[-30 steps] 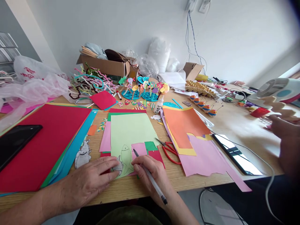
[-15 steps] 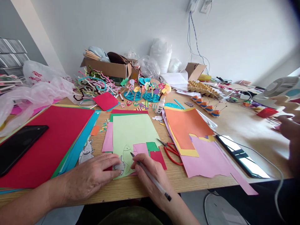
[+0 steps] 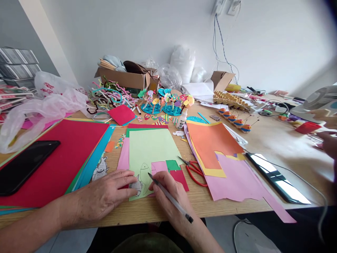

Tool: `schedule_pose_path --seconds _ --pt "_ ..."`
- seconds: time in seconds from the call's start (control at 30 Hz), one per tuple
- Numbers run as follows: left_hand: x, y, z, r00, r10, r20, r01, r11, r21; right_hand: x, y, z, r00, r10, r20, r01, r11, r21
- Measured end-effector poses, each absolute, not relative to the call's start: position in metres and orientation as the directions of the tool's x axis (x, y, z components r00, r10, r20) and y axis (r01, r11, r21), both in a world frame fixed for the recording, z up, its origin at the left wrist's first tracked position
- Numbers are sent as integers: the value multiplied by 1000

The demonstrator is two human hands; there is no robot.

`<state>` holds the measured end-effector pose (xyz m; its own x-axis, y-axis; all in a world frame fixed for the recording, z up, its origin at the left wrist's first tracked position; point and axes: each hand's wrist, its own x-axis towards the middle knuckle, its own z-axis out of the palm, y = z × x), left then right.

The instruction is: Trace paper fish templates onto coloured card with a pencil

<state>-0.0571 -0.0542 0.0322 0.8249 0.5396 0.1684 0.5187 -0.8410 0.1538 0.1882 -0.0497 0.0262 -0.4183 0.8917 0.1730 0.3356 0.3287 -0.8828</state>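
Note:
My right hand (image 3: pixel 170 198) is closed around a pen (image 3: pixel 173 201), its tip at the right side of a fish outline (image 3: pixel 144 175) drawn on light green paper (image 3: pixel 152 146). My left hand (image 3: pixel 110 191) lies with fingers stretched out at the lower left of that sheet. Its fingertips are beside a grey fish cutout (image 3: pixel 136 186), partly touching it. Another fish cutout (image 3: pixel 100 168) rests on the table left of my left hand. Pink, green and red sheets lie under the light green paper, whose lower right part is cut away.
Red-handled scissors (image 3: pixel 195 172) lie to the right, beside orange paper (image 3: pixel 210 144) and pink paper (image 3: pixel 231 182). A black phone (image 3: pixel 26 165) sits on red paper (image 3: pixel 76 154) at left. Behind stands a glue bottle (image 3: pixel 182 120). At far right is another person's hand (image 3: pixel 329 144).
The view has swung slightly left, so things appear a little further right. The pen tip stays near the fish outline's right side. At far right, the other person's hand has shifted outward.

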Motion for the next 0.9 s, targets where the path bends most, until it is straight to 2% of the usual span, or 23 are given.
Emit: schedule_pose_path --seconds 0.17,0.37,0.63,0.9 --pt "-69 -51 19 809 555 196 519 -829 207 188 -53 24 -412 893 180 341 335 -878" --pt "-75 -38 19 740 651 169 599 -752 275 189 -54 26 -430 872 234 367 405 -837" --pt "-66 -32 43 768 637 71 598 -751 280 194 -54 21 -420 885 202 376 372 -849" --pt "-61 -20 41 820 565 94 490 -777 395 191 -54 25 -417 873 254 331 406 -852"
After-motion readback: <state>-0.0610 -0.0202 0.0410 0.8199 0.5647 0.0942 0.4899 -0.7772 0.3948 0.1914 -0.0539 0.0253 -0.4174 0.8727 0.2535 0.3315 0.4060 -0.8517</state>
